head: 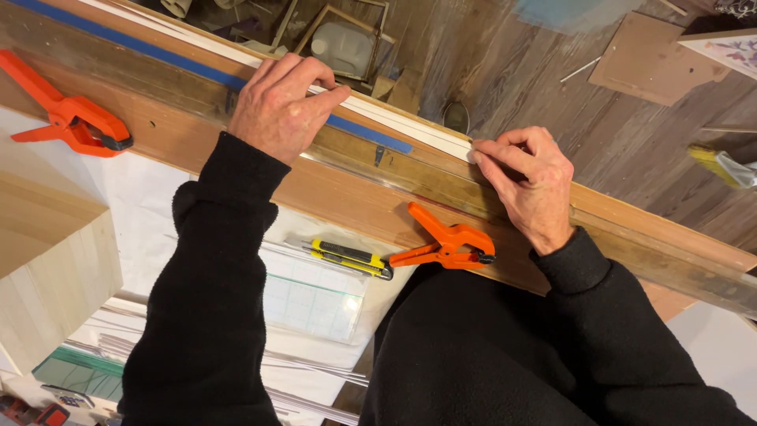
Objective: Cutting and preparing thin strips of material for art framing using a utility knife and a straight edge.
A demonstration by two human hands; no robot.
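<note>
Workshop: orange clamps [75, 118], utility knife [347, 256], timber.

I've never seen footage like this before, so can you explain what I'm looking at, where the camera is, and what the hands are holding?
There is one picture, taken by a camera worn on a person's head, looking down at their own two bare hands in black sleeves. The left hand presses down on a long wooden board along a strip of blue tape. The right hand pinches the end of a thin white strip lying along the board. Two orange spring clamps grip the board's near edge. Beside the nearer clamp lie a yellow utility knife and a clear ruler.
</note>
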